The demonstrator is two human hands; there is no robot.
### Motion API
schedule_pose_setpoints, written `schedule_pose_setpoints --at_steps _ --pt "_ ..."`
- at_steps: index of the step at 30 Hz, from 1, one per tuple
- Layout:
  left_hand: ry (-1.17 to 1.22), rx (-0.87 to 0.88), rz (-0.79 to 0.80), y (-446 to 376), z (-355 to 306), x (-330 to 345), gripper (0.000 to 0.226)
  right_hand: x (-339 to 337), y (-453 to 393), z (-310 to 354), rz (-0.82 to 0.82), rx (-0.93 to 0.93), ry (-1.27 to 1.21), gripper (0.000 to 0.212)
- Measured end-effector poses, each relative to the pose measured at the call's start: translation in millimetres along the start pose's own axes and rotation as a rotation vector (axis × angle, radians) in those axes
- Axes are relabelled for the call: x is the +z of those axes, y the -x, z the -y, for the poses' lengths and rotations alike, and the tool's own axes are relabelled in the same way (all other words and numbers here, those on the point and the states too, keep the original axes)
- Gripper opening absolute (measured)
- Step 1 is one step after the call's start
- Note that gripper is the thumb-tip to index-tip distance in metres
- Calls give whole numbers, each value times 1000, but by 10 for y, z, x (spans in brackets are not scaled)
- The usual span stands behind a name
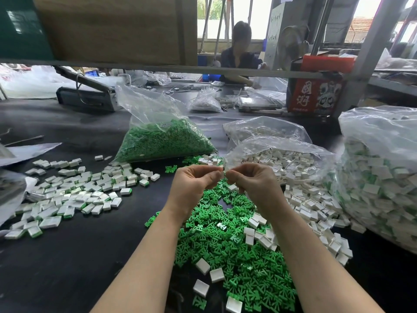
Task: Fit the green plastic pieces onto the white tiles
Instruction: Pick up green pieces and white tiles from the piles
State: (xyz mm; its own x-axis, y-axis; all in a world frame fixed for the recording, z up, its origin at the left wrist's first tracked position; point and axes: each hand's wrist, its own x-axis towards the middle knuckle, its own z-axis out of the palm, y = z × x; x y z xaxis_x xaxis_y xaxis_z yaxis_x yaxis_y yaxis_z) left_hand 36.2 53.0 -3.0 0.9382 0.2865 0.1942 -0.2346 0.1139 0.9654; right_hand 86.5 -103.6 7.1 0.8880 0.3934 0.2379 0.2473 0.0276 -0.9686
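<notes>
Behind the black table (67, 256), a red carton (316, 96) shows "国潮".

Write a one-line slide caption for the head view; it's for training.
Both hands pinch a white tile above loose green plastic pieces.
</notes>
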Motion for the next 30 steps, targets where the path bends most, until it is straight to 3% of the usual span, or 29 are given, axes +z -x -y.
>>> schedule_pose_setpoints --at_steps 11,19,23,30 --pt "-126 -2 49 24 19 -37 9 -79 -22 59 119 -70 358 7" --pt "0 44 -10 29 -9 10 13 27 -26 -5 46 -16 162 11" --pt "18 19 -49 18 19 29 8 110 -29 -68 70 -3 377 32" --pt "18 -37 -28 17 13 41 15 91 -30 -65 96 -88 391 36"
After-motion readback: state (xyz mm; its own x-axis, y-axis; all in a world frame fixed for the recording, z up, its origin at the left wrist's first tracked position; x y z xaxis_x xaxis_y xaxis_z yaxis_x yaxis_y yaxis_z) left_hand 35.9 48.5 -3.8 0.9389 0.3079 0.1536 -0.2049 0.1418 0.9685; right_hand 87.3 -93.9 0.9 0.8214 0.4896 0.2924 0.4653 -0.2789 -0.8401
